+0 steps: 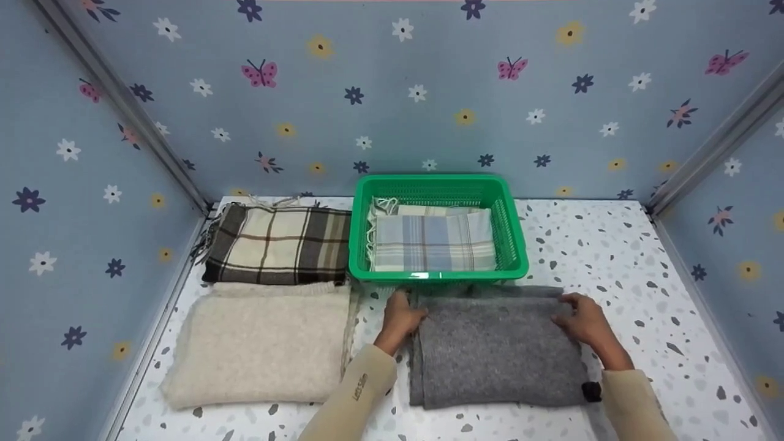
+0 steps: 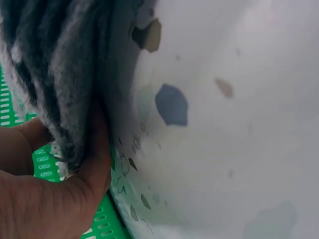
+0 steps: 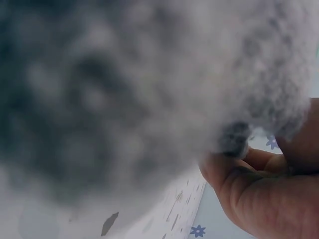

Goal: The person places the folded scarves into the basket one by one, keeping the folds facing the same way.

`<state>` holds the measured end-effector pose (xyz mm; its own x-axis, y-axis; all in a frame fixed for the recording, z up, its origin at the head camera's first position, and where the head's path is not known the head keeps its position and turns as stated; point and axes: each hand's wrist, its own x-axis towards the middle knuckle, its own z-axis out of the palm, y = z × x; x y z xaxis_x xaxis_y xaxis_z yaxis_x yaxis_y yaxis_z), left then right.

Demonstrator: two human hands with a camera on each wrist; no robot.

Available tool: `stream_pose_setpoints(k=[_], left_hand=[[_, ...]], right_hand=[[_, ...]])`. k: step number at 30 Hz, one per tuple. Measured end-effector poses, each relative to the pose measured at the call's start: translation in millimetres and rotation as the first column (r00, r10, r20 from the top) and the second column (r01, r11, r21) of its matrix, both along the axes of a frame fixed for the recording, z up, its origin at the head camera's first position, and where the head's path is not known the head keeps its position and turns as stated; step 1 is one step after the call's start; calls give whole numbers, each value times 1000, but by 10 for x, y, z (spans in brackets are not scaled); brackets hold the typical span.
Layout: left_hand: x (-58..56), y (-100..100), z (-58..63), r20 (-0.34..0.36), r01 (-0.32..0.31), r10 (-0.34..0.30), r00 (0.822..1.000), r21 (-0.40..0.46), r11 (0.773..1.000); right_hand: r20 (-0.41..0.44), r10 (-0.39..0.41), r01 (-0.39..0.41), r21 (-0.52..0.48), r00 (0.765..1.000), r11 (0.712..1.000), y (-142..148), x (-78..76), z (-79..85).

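Note:
A folded grey woolly shawl [image 1: 499, 352] lies on the table in front of the basket, a small black tag at its lower right corner. My left hand [image 1: 401, 320] grips its left edge near the far corner; in the left wrist view, thumb and fingers close round the stacked layers [image 2: 75, 74]. On the far right side my right hand [image 1: 585, 321] pinches the shawl's other edge, and the right wrist view shows the fuzzy cloth [image 3: 149, 89] filling most of the picture above the fingers. The shawl's underside is hidden.
Right behind the shawl stands a green plastic basket [image 1: 520, 254] holding folded pale blue and cream plaid cloth [image 1: 435, 242] with fringes. To the left lie a folded cream shawl [image 1: 263, 346] and a black, white and brown plaid shawl [image 1: 278, 245]. Flowered panels [image 1: 392, 79] enclose the speckled table [image 1: 643, 318].

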<state>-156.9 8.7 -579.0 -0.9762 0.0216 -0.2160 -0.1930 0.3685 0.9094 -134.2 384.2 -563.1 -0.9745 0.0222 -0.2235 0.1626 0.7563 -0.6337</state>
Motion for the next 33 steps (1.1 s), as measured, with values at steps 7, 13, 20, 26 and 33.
stream_pose_setpoints(k=[7,13,20,26,33], left_hand=[[17,-110,-14,-8,-5,5,1000,-36,999],[25,-244,10,-23,-1,0,1000,-71,998],[28,-389,37,42,-16,20,999,-93,995],[32,-473,33,46,-32,36,998,-81,996],[45,-550,24,17,-39,40,999,-51,998]], right_hand=[[-26,20,-20,8,999,1000,-100,-11,-16],[-37,48,-48,15,998,999,-212,-18,-32],[-49,86,-85,9,995,996,-339,-28,-37],[-56,94,-93,21,994,995,-435,-29,-40],[-50,87,-88,-8,995,996,-515,-40,-38]])
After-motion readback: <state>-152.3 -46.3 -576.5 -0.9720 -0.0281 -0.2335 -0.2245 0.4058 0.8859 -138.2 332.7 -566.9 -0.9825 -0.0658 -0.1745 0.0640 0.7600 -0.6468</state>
